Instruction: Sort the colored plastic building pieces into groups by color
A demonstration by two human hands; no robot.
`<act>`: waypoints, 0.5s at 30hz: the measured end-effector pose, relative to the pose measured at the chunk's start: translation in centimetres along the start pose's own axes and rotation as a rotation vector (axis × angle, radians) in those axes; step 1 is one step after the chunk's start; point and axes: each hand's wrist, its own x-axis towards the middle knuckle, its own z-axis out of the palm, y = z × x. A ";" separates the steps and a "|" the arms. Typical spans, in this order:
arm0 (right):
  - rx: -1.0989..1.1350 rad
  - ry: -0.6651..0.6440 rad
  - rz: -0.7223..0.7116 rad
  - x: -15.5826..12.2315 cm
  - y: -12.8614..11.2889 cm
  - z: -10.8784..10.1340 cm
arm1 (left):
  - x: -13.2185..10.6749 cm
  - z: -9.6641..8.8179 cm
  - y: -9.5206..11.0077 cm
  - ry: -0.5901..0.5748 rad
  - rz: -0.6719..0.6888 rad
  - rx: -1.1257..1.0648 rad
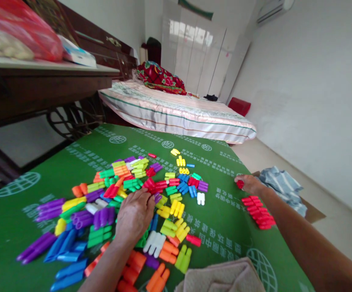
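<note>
My left hand (pixel 135 213) reaches into a spread of coloured plastic building pieces, its fingers bent and closed on a red building piece (pixel 149 184) at the fingertips. More red pieces (pixel 161 185) lie just right of it. Over on the right, my right hand (pixel 250 183) pinches another red building piece (pixel 240 184) near the board's edge. Close below that hand, several red pieces (pixel 258 211) lie together in a row. Around my left hand are purple pieces (pixel 104 218), white pieces (pixel 154 243), yellow pieces (pixel 177 208) and blue pieces (pixel 69 245), all made of joined tubes.
The pieces lie on a green printed board (pixel 218 227). A folded beige cloth (pixel 224 278) rests at its near edge. Beyond stands a bed (pixel 176 109); a wooden sewing table (pixel 42 77) is at left. Striped blue fabric (pixel 280 186) lies past the right edge.
</note>
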 end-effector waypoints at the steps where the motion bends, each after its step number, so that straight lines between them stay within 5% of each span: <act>1: 0.001 -0.001 -0.004 -0.1 0.3 -0.1 | 0.0 0.0 0.0 0.004 0.000 -0.001; 15: 0.045 0.024 -0.045 -0.8 1.9 0.5 | -0.1 -0.4 0.5 -0.035 -0.018 -0.023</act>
